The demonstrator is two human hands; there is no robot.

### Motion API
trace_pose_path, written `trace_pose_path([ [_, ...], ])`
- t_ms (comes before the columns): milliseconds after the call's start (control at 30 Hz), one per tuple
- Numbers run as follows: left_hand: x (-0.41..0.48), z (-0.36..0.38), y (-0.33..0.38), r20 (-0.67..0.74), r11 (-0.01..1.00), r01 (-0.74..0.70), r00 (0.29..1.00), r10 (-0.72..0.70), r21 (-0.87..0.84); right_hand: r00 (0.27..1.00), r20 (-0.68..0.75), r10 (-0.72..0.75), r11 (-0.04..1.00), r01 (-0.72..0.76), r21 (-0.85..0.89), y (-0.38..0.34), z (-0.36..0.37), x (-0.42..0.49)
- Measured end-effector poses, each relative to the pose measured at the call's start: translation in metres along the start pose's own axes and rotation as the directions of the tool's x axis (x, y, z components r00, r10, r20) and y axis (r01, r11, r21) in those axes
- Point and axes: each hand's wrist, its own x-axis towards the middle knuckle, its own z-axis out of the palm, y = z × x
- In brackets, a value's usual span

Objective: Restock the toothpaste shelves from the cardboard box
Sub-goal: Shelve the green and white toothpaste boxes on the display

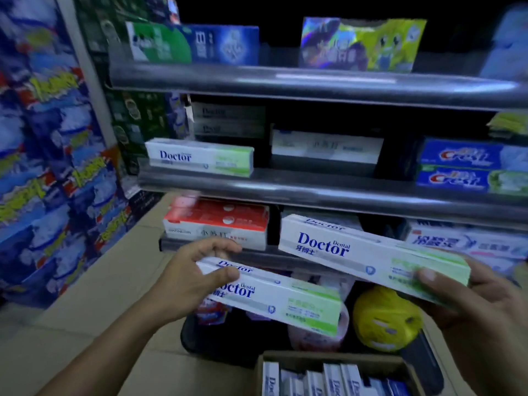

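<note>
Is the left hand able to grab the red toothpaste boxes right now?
Probably not yet: the left hand grips a Doctor box, so it is full, though the red boxes sit close behind it, unblocked.

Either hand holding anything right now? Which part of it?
Both. The left hand grips the lower Doctor box at its white logo end; the right hand grips the upper Doctor box at its green end.

Doctor cartons in left hand (pixel 197 278) and right hand (pixel 474 304).
The left hand's carton (pixel 283 298) sits lower than the right hand's carton (pixel 357 250); the cardboard box (pixel 328 358) lies below, between them.
</note>
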Motion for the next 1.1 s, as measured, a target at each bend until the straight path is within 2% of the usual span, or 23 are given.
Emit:
trace_pose_path([
  [167, 0.007, -0.028, 0.020, -0.161, 0.991, -0.092, 0.984, 0.076, -0.095, 0.985, 0.111, -0.130, 0.990, 0.124, 0.064, -0.022, 0.063, 0.028],
  [433, 0.027, -0.090, 0.057, -0.111, 0.990, -0.142, 0.984, 0.139, -0.015, 0.928, 0.312, -0.205, 0.974, 0.164, 0.154, -0.031, 0.166, 0.068],
  [567, 0.045, -0.120, 0.069, -0.120, 0.992, -0.128, 0.985, 0.127, -0.003, 0.893, 0.387, -0.231, 0.964, 0.265, -0.035, -0.021, 0.202, 0.090],
  [733, 0.075, -0.154, 0.062, -0.124, 0.983, 0.002, 0.992, 0.022, 0.186, 0.884, 0.393, -0.253, 0.889, 0.373, -0.267, -0.006, 0.235, 0.123],
  [867, 0.094, -0.163, 0.056, -0.070, 0.988, 0.003, 0.998, 0.008, 0.156, 0.907, 0.353, -0.229, 0.852, 0.362, -0.378, 0.007, 0.251, 0.144],
  [967, 0.107, -0.167, 0.046, -0.037, 0.993, 0.099, 0.995, -0.097, 0.071, 0.939, 0.300, -0.170, 0.793, 0.311, -0.524, 0.016, 0.258, 0.152],
  [1100, 0.111, -0.166, 0.038, -0.049, 0.987, 0.125, 0.992, -0.120, 0.100, 0.935, 0.261, -0.241, 0.764, 0.349, -0.543, 0.019, 0.258, 0.150],
])
